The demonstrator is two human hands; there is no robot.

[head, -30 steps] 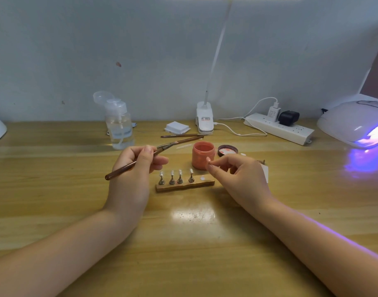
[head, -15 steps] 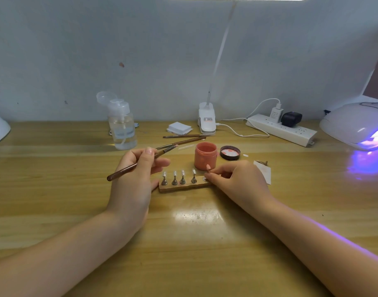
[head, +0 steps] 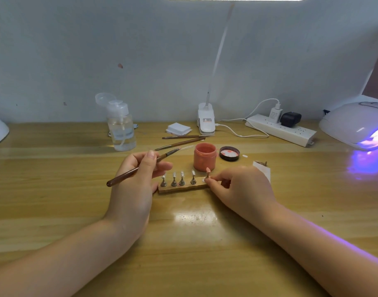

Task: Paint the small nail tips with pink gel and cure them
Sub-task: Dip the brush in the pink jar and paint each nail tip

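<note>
A wide wooden table (head: pixel 55 200) with a yellow-brown grain carries everything, and both bare forearms reach across it from the near edge. Far out past the right hand, at the table's right end, sits a domed white curing lamp (head: pixel 353 123) casting violet light onto the wood. Beyond both hands, against the wall, lie a long white power strip (head: pixel 291 131) with two plugs in it and the white clip base of a desk lamp (head: pixel 206 122); beyond the left hand stands a clear plastic pump bottle (head: pixel 121 129) with its cap flipped open. The left hand (head: pixel 134 183) curls its fingers round a slim brown-handled brush (head: pixel 128 174), the bristle end pointing up and away toward the jar. The right hand (head: pixel 239 187) rests on the table and pinches a small metal stand topped by a pink-painted nail tip (head: pixel 207 172) at the right end of the narrow wooden holder bar (head: pixel 181 188), which lies between the two hands. Just beyond the right fingertips stands an open round jar of pink gel (head: pixel 204 156), its dark lid (head: pixel 229 153) lying beside it. Four more small metal stands with clear nail tips (head: pixel 178 179) stand in a row on the bar, nearest the left hand's fingers. Two spare brown brushes (head: pixel 181 140) lie beyond the left hand.
</note>
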